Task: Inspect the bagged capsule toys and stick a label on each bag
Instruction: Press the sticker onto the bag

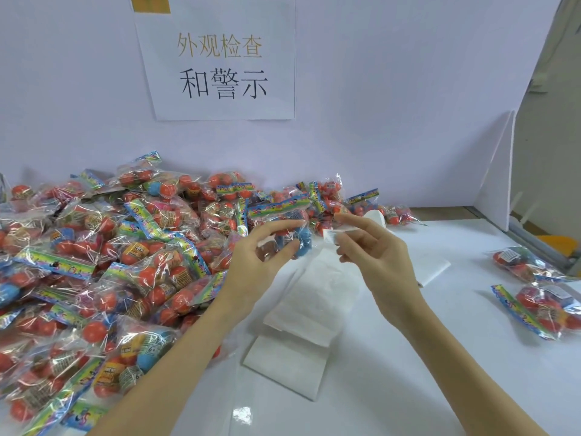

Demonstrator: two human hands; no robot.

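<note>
My left hand (261, 262) grips a clear bag of capsule toys (283, 221) with a rainbow header strip, held up over the table's middle; a blue capsule shows between my fingers. Just to its right, my right hand (374, 247) pinches a small white printed label (333, 236) between thumb and forefinger, close beside the bag. Whether the label touches the bag is unclear. A folded strip of white label backing paper (301, 313) lies on the white table (408, 372) under both hands.
A big heap of bagged capsule toys (94, 262) covers the table's left half up to the back wall. Two bags (534, 287) lie apart at the right edge. A paper sign (220, 64) hangs on the wall; a white partition (500, 184) stands at the right.
</note>
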